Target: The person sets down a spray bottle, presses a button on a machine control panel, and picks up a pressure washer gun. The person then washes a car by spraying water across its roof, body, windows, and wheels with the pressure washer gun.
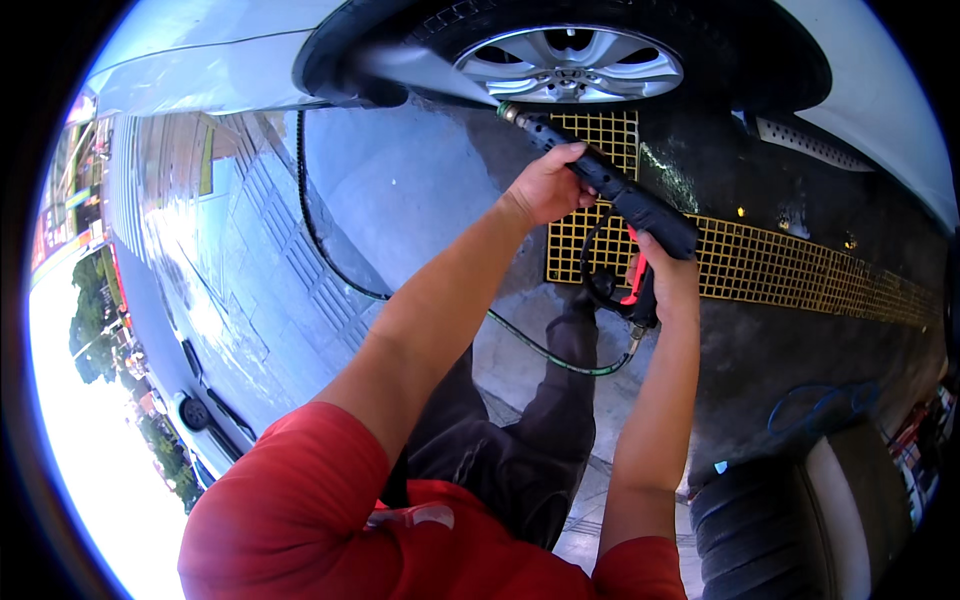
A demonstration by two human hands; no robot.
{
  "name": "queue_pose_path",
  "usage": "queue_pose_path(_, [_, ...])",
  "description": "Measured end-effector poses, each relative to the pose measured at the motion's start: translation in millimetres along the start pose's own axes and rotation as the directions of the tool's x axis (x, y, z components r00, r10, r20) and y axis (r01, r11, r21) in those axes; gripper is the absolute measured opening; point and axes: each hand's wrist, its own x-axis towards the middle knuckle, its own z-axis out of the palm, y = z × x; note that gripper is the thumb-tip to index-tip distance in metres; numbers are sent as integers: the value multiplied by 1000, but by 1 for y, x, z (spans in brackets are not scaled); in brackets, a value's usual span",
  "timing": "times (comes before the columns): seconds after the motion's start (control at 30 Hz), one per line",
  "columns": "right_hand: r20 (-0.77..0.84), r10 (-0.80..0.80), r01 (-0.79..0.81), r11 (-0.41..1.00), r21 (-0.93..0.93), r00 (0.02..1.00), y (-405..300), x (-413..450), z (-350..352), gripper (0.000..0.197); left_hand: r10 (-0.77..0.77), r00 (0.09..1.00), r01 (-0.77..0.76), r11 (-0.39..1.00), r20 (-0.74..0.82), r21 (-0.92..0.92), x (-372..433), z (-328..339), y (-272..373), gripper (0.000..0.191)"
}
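Note:
My left hand [551,184] grips the black barrel of a pressure washer spray gun [615,180] near its middle. Around the gun's rear grip, by the red trigger [636,274], is my right hand [664,274]. The brass-coloured nozzle [507,111] points up and left, and a white fan of water spray [427,71] leaves it. This spray crosses the wheel arch beside a silver alloy wheel [570,67] with a Honda emblem. The wheel belongs to a light-coloured car [202,52]. A dark hose [555,358] joins the gun below the grip.
Yellow floor grating [780,259] runs under my hands and off to the right. The hose loops over wet pavement [247,225] on the left. Stacked tyres [742,525] stand at lower right, near a coiled blue hose [817,401]. Another car [196,411] is at far left.

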Motion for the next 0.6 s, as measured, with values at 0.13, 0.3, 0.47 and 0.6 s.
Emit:
queue_pose_path(0.13, [6, -75, 72, 974, 213, 997, -7, -10, -20, 24, 63, 996, -72, 987, 64, 145, 6, 52, 10, 29])
queue_pose_path(0.3, [-99, 11, -32, 975, -219, 995, -15, -15, 30, 28, 53, 999, -52, 993, 4, -109, -16, -28, -6, 42])
queue_pose_path(0.47, [-20, -56, 57, 996, 75, 998, 0, -5, 30, 30, 64, 998, -61, 990, -20, 128, -15, 7, 34, 36])
queue_pose_path(0.6, [283, 177, -306, 796, 522, 943, 53, 10, 64, 49, 271, 946, -151, 855, -179, 496, -27, 23, 65, 33])
